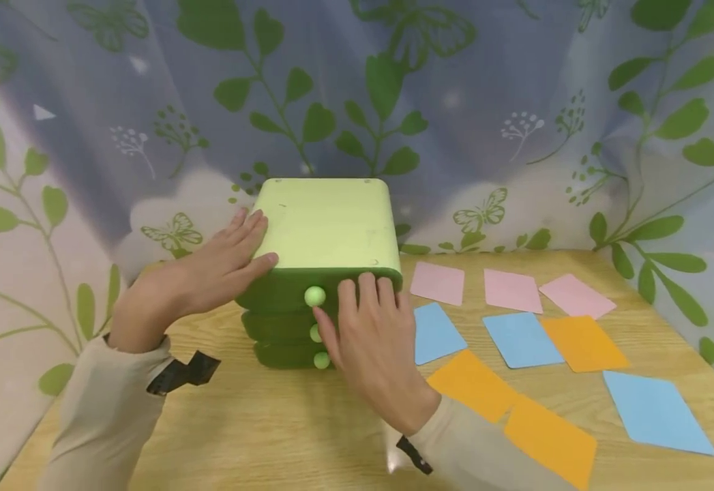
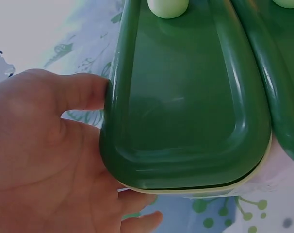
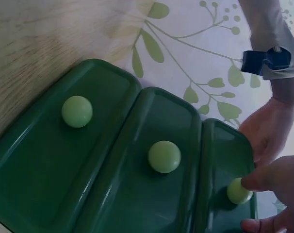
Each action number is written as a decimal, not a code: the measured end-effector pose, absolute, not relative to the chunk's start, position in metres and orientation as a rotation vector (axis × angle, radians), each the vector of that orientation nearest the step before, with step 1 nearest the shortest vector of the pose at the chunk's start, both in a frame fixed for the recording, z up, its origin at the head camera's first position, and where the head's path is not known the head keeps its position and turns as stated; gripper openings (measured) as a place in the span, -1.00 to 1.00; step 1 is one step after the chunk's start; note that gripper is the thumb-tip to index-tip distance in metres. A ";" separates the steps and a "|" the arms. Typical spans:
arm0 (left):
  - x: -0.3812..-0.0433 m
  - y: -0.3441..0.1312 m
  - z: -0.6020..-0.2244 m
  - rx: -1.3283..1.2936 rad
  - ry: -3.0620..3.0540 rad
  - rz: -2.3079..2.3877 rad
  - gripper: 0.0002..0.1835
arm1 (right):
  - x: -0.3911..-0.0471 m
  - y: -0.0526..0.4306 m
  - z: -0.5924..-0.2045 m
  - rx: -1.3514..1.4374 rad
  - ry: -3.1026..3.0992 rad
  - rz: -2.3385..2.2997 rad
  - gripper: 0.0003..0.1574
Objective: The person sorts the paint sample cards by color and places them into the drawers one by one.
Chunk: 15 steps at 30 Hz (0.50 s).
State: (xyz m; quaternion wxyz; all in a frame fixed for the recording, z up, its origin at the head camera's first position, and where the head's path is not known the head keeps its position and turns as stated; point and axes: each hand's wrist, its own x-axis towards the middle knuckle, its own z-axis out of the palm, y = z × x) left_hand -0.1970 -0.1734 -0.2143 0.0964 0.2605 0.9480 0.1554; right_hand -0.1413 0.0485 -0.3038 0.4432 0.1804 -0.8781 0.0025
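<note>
A small drawer cabinet (image 1: 326,225) with a pale green top stands in the middle of the head view. Its three dark green drawer fronts carry round light green knobs. My left hand (image 1: 221,262) rests on the left edge of the top, fingers extended. In the left wrist view its thumb touches the side of the top drawer front (image 2: 181,97). My right hand (image 1: 375,334) lies over the right part of the top drawer front, fingertips at its upper edge. In the right wrist view its thumb touches the top knob (image 3: 238,191).
Right of the cabinet, several square paper cards lie on the wooden table (image 1: 240,436): pink cards (image 1: 512,290), blue cards (image 1: 522,339) and orange cards (image 1: 549,436). A leaf-patterned curtain (image 1: 473,136) hangs behind the table.
</note>
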 end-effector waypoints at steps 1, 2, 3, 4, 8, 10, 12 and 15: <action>-0.197 -0.173 -0.215 0.764 2.799 0.465 -0.20 | -0.142 0.047 -0.304 0.449 -2.191 0.022 -0.48; -0.197 -0.173 -0.215 0.758 2.790 0.475 -0.19 | -0.142 0.047 -0.304 0.458 -2.223 0.072 -0.47; -0.197 -0.172 -0.216 0.751 2.784 0.486 -0.19 | -0.142 0.046 -0.304 0.478 -2.293 0.184 -0.47; -0.197 -0.172 -0.216 0.748 2.777 0.497 -0.19 | -0.142 0.046 -0.304 0.525 -2.380 0.376 -0.47; -0.198 -0.171 -0.218 0.759 2.776 0.531 -0.18 | -0.143 0.049 -0.302 0.681 -2.351 2.095 -0.40; -0.198 -0.171 -0.217 0.755 2.784 0.532 -0.18 | -0.146 0.049 -0.302 0.492 -1.883 2.930 -0.40; -0.198 -0.171 -0.217 0.735 2.793 0.533 -0.18 | -0.149 0.048 -0.301 0.306 -1.461 3.359 -0.43; -0.197 -0.173 -0.217 0.712 2.797 0.527 -0.18 | -0.152 0.043 -0.299 0.125 -1.129 3.558 -0.54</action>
